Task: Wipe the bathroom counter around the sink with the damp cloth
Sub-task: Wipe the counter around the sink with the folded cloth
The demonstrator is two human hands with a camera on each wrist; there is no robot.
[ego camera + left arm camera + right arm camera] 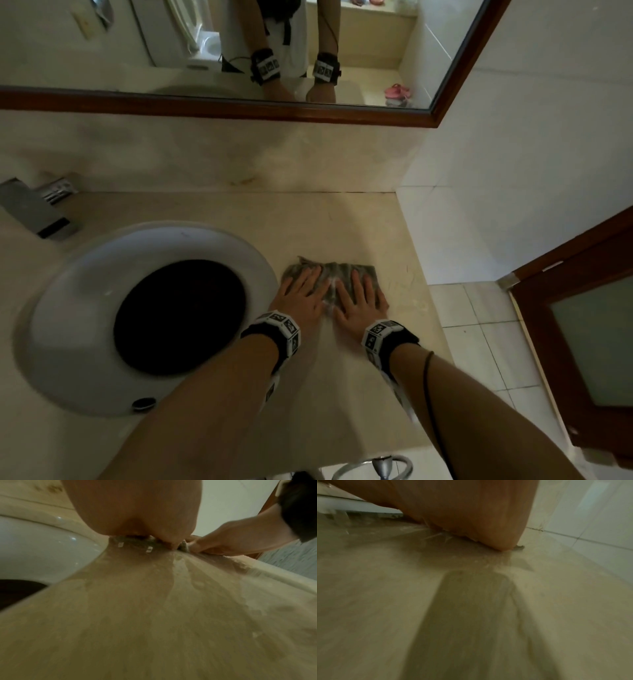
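1. The fingers of the left hand (301, 296) lie straight and a little spread, flat on the cloth (330, 277), pointing toward the back wall.
2. The fingers of the right hand (358, 303) are likewise straight and slightly fanned, palm down on the right half of the cloth.
3. Neither hand pinches or bunches the fabric; both press it flat, side by side, thumbs close together near the cloth's middle.
4. The cloth is a greyish, mottled rag spread on the counter (342, 222), just right of the sink (85, 274); its left edge lies close against the sink's white rim.
5. In the left wrist view the heel of the left hand (137, 511) bears down on the cloth (135, 543), with the right hand (236, 539) pressed down beside it.
6. A damp sheen and streaks show on the counter (154, 615) nearer than the hands.
7. The right wrist view shows the right hand (471, 509) low on the counter (385, 601), a corner of the cloth (519, 547) peeking out by its far edge; the fingers themselves are hidden there.
8. Each wrist wears a black band with printed markers.
9. Farther out: a metal faucet (30, 209) at the left, a wood-framed mirror (239, 44) above, and a white tiled wall (531, 137) closing the counter's right end.
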